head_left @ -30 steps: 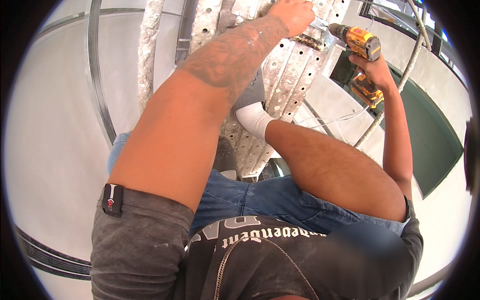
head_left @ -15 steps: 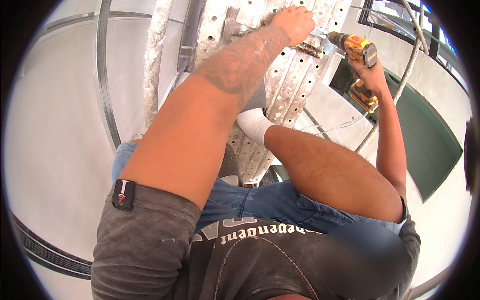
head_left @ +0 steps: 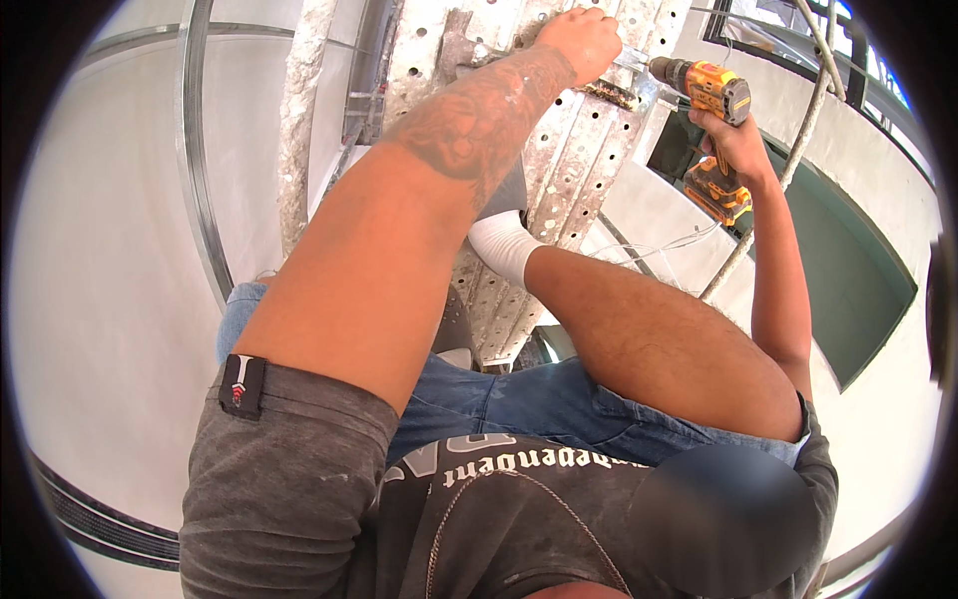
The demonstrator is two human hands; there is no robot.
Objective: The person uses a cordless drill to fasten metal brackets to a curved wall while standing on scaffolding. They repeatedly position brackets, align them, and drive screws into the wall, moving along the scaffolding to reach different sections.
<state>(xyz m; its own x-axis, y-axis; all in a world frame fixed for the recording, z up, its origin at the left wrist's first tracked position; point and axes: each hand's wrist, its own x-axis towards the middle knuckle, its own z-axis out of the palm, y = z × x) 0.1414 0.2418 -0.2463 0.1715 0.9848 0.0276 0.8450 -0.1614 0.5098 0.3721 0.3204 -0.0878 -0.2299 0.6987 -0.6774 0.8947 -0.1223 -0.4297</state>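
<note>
A yellow and black cordless drill (head_left: 711, 90) is gripped by its handle in my right hand (head_left: 736, 150). The chuck points left, toward my other hand. At the top centre, over the perforated metal platform, my left hand (head_left: 583, 42) is closed, knuckles up. Its fingers hide most of what they hold. A shiny, pale metal piece (head_left: 631, 60) shows between that hand and the drill's tip; whether the tip touches it I cannot tell. Just below the closed hand lies a dark, crusted strip (head_left: 607, 95).
Paint-spattered planks (head_left: 584, 150) of the perforated platform run beneath my foot. A crusted scaffold pole (head_left: 304, 130) stands left, another pole (head_left: 813, 120) slants at right. Metal studs (head_left: 195, 150) line the pale wall. Thin pale wires (head_left: 669, 243) hang below the drill; a dark green recess (head_left: 848, 270) lies beyond.
The view has shifted slightly, so both hands and the drill appear a little further left and up. Both hands keep the same grip, with the drill still pointing at the metal piece.
</note>
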